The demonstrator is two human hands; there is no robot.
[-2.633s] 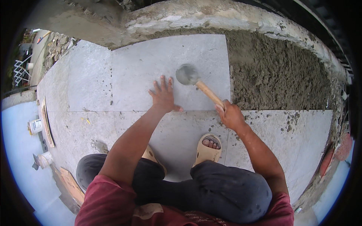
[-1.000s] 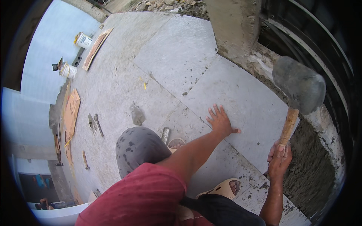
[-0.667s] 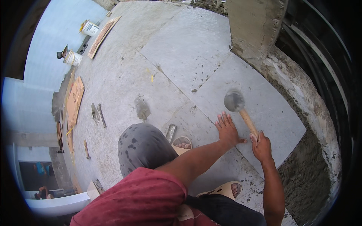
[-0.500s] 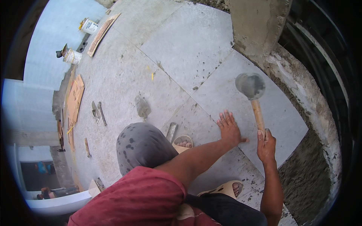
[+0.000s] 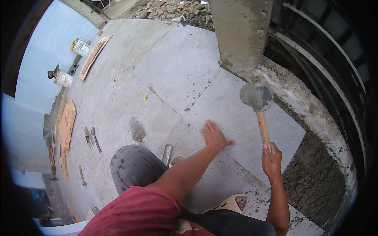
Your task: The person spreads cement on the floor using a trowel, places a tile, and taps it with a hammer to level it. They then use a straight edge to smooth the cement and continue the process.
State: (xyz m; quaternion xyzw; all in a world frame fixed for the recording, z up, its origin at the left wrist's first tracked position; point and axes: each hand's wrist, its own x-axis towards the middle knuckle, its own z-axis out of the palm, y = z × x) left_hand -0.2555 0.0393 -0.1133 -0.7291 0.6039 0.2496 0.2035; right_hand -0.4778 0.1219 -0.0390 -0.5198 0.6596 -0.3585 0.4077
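Fingers [image 5: 266,149] of our right hand [image 5: 271,162] wrap the mallet [image 5: 258,97].
Our left hand [image 5: 214,137] is over the tile [image 5: 241,122], thumb [image 5: 229,142] out wide, fingertips blurred.

A: How is the left hand [image 5: 214,136] placed?
B: It is turned palm down, its fingers [image 5: 209,127] extended, and the thumb [image 5: 229,142] points out to the right. The left forearm [image 5: 183,171] reaches forward and rightward.
A: And the right hand [image 5: 272,161]?
B: Its fingers are curled, the thumb directed forward; the right forearm [image 5: 278,202] extends almost straight forward.
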